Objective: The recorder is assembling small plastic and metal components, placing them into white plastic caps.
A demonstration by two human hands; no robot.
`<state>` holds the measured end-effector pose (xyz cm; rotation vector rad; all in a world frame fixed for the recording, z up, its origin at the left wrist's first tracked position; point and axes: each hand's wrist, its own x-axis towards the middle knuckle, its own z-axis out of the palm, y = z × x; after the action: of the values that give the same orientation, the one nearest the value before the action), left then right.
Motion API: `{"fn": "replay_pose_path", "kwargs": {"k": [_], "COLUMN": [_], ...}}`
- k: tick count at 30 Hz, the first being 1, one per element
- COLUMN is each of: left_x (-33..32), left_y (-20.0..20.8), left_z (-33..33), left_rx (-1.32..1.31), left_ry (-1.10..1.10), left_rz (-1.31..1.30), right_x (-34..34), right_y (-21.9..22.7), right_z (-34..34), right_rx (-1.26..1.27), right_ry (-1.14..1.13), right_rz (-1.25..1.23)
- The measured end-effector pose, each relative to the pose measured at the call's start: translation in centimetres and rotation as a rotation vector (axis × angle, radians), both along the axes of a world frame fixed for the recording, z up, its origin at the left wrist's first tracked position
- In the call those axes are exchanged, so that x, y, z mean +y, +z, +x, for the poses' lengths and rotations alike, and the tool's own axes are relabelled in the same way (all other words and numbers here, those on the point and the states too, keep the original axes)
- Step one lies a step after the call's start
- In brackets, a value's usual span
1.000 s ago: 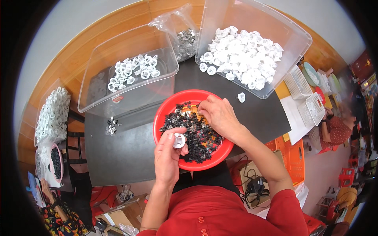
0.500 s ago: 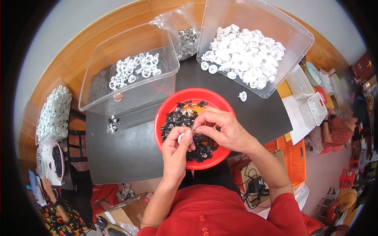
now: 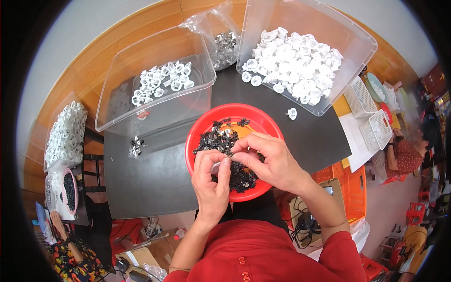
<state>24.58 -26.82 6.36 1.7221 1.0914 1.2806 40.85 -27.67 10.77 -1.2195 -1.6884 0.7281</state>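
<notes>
Over a round red basin [image 3: 235,110] my two hands meet, fingertips nearly touching. My left hand [image 3: 210,183] is closed around a small white round plastic part [image 3: 216,168], mostly covered by the fingers. With thumb and forefinger my right hand [image 3: 275,160] pinches something tiny against that part; its kind is too small to make out. Beneath the hands, many small black plastic pieces [image 3: 211,142] fill the basin, with a few shiny bits among them. Beyond the basin's right side, a single white part [image 3: 291,113] lies on the dark table [image 3: 155,183].
At the back stand two clear bins, the left one [image 3: 164,113] with some white parts, the right one [image 3: 265,19] heaped with them. Between them sits a plastic bag [image 3: 225,49] of small pieces. A small pile [image 3: 136,147] lies left. People sit at both sides.
My left hand has turned a little, and the white part shows less between its fingers. Both hands stay together over the basin; the view has shifted slightly.
</notes>
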Motion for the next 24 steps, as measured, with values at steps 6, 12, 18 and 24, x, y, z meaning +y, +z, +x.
{"fn": "replay_pose_path", "kwargs": {"k": [6, 12, 18, 24], "left_x": [-0.3, 0.1, 0.1, -0.1], "left_y": [0.4, 1.5, -0.2, -0.5], "left_z": [0.0, -0.3, -0.6, -0.1], "left_rx": [-0.1, -0.74, -0.756, -0.799], "left_ry": [-0.065, -0.354, -0.402, -0.383], "left_rz": [-0.087, -0.744, -0.773, -0.736], "right_x": [-0.1, -0.5, -1.3, -1.2], "right_y": [-0.4, -1.0, -1.8, -2.0], "right_z": [-0.1, 0.0, 0.0, 0.1], "right_rx": [-0.002, 0.012, -0.101, -0.287], "right_ry": [0.049, 0.005, 0.018, 0.0], "right_rz": [-0.033, 0.009, 0.133, 0.344]}}
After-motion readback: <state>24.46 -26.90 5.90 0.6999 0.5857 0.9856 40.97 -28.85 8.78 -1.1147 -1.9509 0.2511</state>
